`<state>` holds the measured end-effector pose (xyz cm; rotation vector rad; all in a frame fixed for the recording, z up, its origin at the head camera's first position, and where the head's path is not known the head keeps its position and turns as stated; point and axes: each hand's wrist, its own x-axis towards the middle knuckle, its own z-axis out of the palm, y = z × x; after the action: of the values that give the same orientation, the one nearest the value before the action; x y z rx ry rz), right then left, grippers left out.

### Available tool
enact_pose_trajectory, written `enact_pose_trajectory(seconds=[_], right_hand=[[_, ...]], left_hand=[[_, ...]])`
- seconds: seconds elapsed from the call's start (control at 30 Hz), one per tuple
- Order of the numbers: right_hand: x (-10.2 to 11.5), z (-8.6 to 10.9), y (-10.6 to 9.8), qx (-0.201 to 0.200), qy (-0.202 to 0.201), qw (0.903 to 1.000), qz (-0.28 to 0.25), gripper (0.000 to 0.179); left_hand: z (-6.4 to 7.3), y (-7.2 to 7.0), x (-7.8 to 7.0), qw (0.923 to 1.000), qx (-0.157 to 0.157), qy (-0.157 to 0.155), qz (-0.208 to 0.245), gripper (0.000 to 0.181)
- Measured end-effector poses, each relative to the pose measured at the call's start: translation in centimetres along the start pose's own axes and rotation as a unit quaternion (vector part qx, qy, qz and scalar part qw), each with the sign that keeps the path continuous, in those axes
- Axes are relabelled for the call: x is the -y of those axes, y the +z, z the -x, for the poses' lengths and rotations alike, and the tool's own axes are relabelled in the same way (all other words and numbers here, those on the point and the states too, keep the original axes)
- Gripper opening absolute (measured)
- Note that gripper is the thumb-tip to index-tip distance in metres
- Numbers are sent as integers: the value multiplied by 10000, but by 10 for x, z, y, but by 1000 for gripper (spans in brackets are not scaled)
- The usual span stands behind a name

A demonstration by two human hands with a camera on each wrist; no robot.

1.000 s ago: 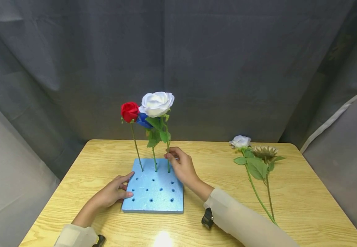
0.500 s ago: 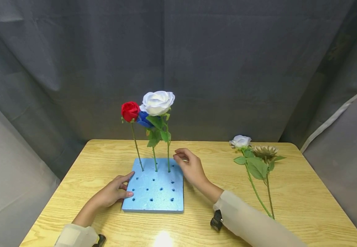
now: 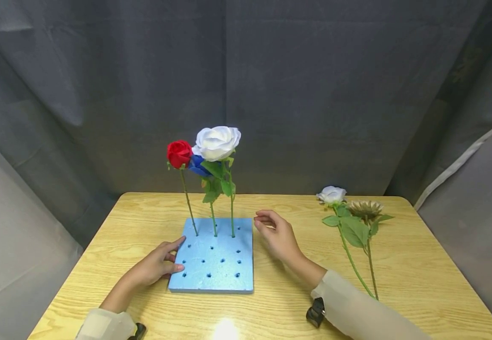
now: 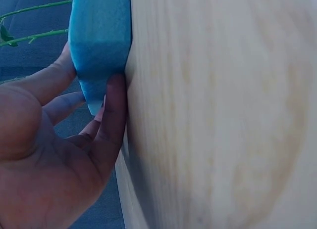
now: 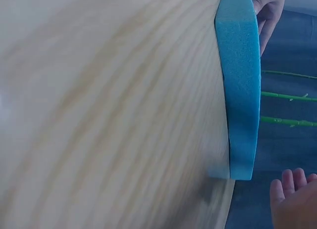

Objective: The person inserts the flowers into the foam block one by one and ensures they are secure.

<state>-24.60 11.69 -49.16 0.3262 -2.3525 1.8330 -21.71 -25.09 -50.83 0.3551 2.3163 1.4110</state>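
A blue foam block point(image 3: 218, 259) with several holes lies on the table. Three artificial flowers stand in its back row: a red rose point(image 3: 179, 154), a blue flower point(image 3: 199, 165) partly hidden, and a white rose point(image 3: 217, 143) on the right. My left hand point(image 3: 156, 264) grips the block's left edge, thumb on top; in the left wrist view its fingers point(image 4: 116, 100) lie against the block's side. My right hand point(image 3: 277, 236) hangs beside the block's right back corner, fingers loosely bent and holding nothing. In the right wrist view, this right hand point(image 5: 297, 199) is apart from the block.
A second white rose point(image 3: 332, 194) and a brownish-gold flower point(image 3: 365, 210) lie side by side on the right of the wooden table point(image 3: 297, 208), stems toward the front. A dark grey curtain point(image 3: 297, 94) hangs behind the table.
My right hand has let go of the white rose's stem and drawn away to the right. The white rose stays upright in the block. My left hand has not moved.
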Motion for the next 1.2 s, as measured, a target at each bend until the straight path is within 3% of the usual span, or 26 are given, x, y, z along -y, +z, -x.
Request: enact_pose_trajectory(seconds=[1.2], right_hand=[[-12, 58, -95, -413, 725, 9949, 576, 45]], left_hand=[[1, 1, -1, 10000, -34, -62, 35, 82]])
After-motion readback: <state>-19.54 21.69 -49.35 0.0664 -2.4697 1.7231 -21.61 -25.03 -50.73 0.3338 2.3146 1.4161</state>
